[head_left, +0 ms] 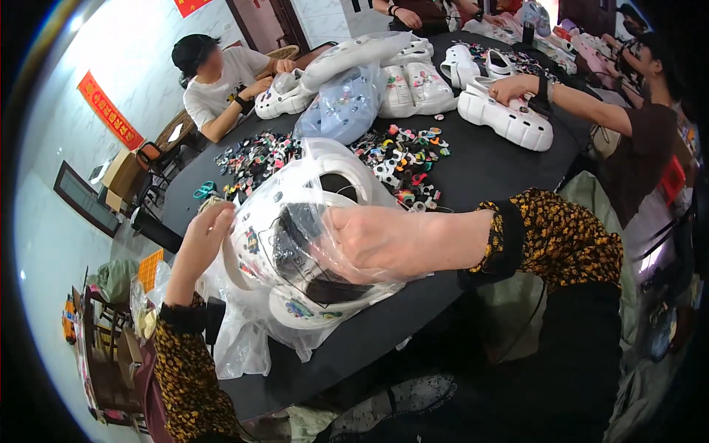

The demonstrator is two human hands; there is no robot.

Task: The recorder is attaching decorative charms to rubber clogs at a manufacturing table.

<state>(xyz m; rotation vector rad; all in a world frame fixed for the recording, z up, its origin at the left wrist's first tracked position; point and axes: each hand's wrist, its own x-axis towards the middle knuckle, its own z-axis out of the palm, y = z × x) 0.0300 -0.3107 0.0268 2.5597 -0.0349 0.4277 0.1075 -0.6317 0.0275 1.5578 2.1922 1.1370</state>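
Bagging a pair of white clogs at the black table, thin plastic looks like the weak spot

The bag is flimsy, so I reckon it could tear or bunch up if the clogs snag on it, and the stuck-on charms might pop off. The right hand is inside the bag, fingers curled shut around the clogs, holding them just above the table edge. The left hand pinches the bag's rim closed on the far side. A pile of loose charms sits just behind.
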